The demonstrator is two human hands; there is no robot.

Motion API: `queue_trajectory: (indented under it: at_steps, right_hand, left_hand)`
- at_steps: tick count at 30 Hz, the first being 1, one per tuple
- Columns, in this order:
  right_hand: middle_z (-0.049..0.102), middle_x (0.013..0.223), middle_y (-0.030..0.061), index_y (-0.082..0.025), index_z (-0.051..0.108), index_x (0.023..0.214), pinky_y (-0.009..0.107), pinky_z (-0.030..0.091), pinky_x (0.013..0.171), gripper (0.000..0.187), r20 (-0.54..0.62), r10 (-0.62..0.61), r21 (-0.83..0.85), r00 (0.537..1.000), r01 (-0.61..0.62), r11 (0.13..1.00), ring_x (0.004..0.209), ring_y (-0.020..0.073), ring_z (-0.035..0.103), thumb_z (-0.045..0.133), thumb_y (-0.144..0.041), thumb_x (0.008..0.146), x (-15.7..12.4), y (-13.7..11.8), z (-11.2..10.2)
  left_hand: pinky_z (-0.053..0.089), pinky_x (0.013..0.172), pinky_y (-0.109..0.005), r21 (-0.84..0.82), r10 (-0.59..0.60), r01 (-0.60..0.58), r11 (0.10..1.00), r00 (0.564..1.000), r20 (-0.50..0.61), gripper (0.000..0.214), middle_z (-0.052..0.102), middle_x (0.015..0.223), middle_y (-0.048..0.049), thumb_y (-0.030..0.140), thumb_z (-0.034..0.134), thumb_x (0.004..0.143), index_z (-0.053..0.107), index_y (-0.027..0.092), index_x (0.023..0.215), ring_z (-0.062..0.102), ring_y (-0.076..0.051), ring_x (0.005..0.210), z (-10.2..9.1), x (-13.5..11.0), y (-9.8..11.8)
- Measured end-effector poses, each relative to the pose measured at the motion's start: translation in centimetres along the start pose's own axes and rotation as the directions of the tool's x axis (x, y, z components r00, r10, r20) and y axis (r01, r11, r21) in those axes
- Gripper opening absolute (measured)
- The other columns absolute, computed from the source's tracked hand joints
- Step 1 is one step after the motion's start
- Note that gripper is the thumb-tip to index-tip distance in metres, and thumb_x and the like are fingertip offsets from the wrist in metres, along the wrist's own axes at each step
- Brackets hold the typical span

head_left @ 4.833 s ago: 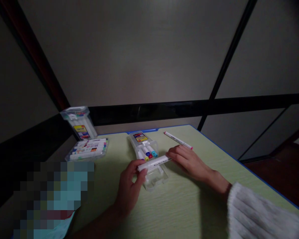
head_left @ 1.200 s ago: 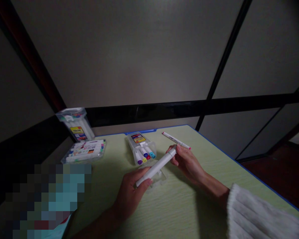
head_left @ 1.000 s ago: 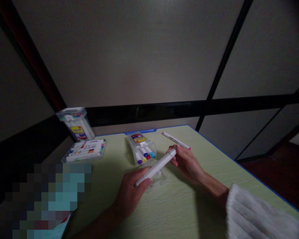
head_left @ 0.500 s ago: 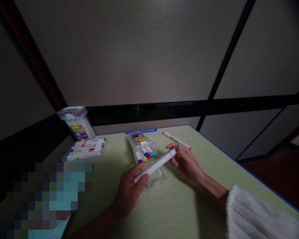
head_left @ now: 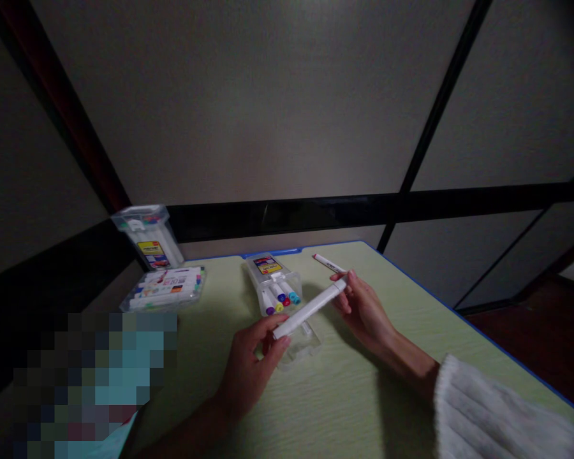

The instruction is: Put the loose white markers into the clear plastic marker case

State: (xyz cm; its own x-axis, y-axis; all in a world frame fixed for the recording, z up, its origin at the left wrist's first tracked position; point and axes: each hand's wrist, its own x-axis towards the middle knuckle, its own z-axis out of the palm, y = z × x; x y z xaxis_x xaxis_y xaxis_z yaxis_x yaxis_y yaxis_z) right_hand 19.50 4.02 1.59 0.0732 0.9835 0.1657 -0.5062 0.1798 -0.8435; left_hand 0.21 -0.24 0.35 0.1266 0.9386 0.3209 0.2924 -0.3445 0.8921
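Note:
A white marker (head_left: 310,308) is held slantwise above the table between my two hands. My left hand (head_left: 251,360) has thumb and index finger at its lower left end. The fingers of my right hand (head_left: 366,309) are closed on its upper right end and cover the tip. Behind the marker lies a clear plastic marker case (head_left: 261,275), its lid (head_left: 310,350) open toward me. Several markers with coloured ends (head_left: 282,299) poke out of the case, in purple, yellow, blue, red and turquoise. A pink-ended marker (head_left: 328,262) lies beyond my right hand, which partly hides it.
At the back left of the pale green table (head_left: 335,401) stands an upright marker case (head_left: 155,245). In front of it lies a flat clear case of markers (head_left: 167,287). A panelled wall (head_left: 277,127) rises behind the table. The lower left is pixelated.
The white marker has shifted up and to the right with my right hand, sliding further out of my left fingers. My right hand now covers more of the pink-ended marker.

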Motion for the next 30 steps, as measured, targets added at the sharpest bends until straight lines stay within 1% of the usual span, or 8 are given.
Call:
queue_trajectory:
  at_steps: [3, 8, 12, 14, 17, 22, 25, 30]
  right_hand:
    - [0.039, 0.040, -0.0071, -0.016, 0.065, 0.077, 0.023, 0.022, 0.040, 0.029, 0.033, 0.000, 0.017, 0.999, -0.001, 1.000, 0.037, 0.0068, 0.026, 0.062, -0.044, 0.072, -0.03, -0.08, -0.03]
    - [0.040, 0.041, -0.0062, -0.017, 0.064, 0.074, 0.023, 0.025, 0.041, 0.025, 0.064, 0.014, 0.029, 0.998, -0.015, 0.999, 0.040, 0.0075, 0.031, 0.061, -0.042, 0.074, -0.10, -0.11, -0.07]
    - [0.040, 0.041, -0.0063, -0.016, 0.064, 0.072, 0.022, 0.023, 0.041, 0.026, 0.065, 0.000, 0.011, 0.998, -0.001, 1.000, 0.039, 0.0069, 0.030, 0.063, -0.042, 0.072, -0.17, -0.02, -0.03]
    - [0.042, 0.041, -0.0058, -0.016, 0.065, 0.074, 0.022, 0.023, 0.042, 0.027, 0.076, 0.003, -0.001, 0.997, -0.003, 1.000, 0.040, 0.0069, 0.031, 0.062, -0.043, 0.074, -0.22, 0.04, -0.02]
    - [0.046, 0.043, -0.0043, -0.015, 0.066, 0.075, 0.022, 0.024, 0.042, 0.032, 0.101, 0.038, -0.013, 0.994, -0.037, 0.999, 0.040, 0.0072, 0.034, 0.057, -0.046, 0.077, -0.31, 0.14, -0.03]
    - [0.047, 0.044, -0.0034, -0.014, 0.066, 0.073, 0.022, 0.024, 0.042, 0.039, 0.118, 0.101, -0.020, 0.988, -0.100, 0.995, 0.039, 0.0069, 0.035, 0.054, -0.052, 0.077, -0.46, 0.26, 0.01]
    - [0.048, 0.044, -0.0033, -0.015, 0.065, 0.071, 0.022, 0.025, 0.041, 0.042, 0.108, 0.119, -0.025, 0.987, -0.117, 0.993, 0.039, 0.0068, 0.035, 0.054, -0.055, 0.075, -0.52, 0.28, 0.07]
    - [0.048, 0.041, -0.0037, -0.015, 0.064, 0.067, 0.022, 0.025, 0.042, 0.046, 0.096, 0.134, -0.036, 0.986, -0.131, 0.991, 0.038, 0.0067, 0.035, 0.057, -0.060, 0.069, -0.60, 0.21, 0.25]
  left_hand:
    - [0.041, 0.052, -0.021, -0.028, -0.029, 0.028, 0.999, 0.999, -0.017, 0.028, 0.061, 0.059, -0.0013, 0.025, 0.056, 0.072, 0.068, 0.011, 0.093, 0.052, -0.012, 0.054, 0.03, 0.04, -0.08]
    - [0.040, 0.049, -0.019, -0.051, -0.034, 0.032, 0.998, 0.999, -0.038, 0.028, 0.061, 0.056, -0.0006, 0.026, 0.056, 0.072, 0.069, 0.011, 0.091, 0.049, -0.010, 0.049, 0.07, 0.09, -0.09]
    - [0.042, 0.052, -0.019, -0.035, -0.054, 0.052, 0.998, 0.997, -0.060, 0.027, 0.066, 0.066, -0.0029, 0.025, 0.059, 0.069, 0.070, 0.011, 0.089, 0.054, -0.012, 0.056, 0.20, 0.11, -0.02]
    - [0.042, 0.053, -0.019, -0.051, -0.058, 0.056, 0.997, 0.998, -0.031, 0.026, 0.067, 0.069, -0.0033, 0.026, 0.058, 0.070, 0.070, 0.011, 0.088, 0.054, -0.013, 0.058, 0.25, 0.09, 0.03]
    - [0.041, 0.051, -0.019, -0.042, -0.043, 0.044, 0.998, 0.999, 0.017, 0.027, 0.064, 0.066, -0.0019, 0.027, 0.056, 0.073, 0.070, 0.011, 0.089, 0.051, -0.011, 0.055, 0.24, 0.06, 0.07]
    - [0.038, 0.049, -0.018, -0.003, -0.027, 0.027, 1.000, 0.999, 0.046, 0.028, 0.060, 0.062, -0.0006, 0.027, 0.054, 0.074, 0.069, 0.011, 0.092, 0.047, -0.010, 0.052, 0.09, 0.00, 0.19]
    - [0.039, 0.049, -0.019, 0.044, -0.012, 0.009, 0.999, 0.998, 0.061, 0.029, 0.062, 0.062, -0.0018, 0.025, 0.054, 0.073, 0.069, 0.010, 0.093, 0.047, -0.011, 0.052, 0.05, -0.03, 0.41]
    - [0.043, 0.051, -0.021, 0.094, 0.066, -0.075, 0.993, 0.993, 0.098, 0.030, 0.068, 0.066, -0.0056, 0.022, 0.056, 0.071, 0.070, 0.009, 0.095, 0.053, -0.014, 0.053, 0.03, -0.09, 0.81]
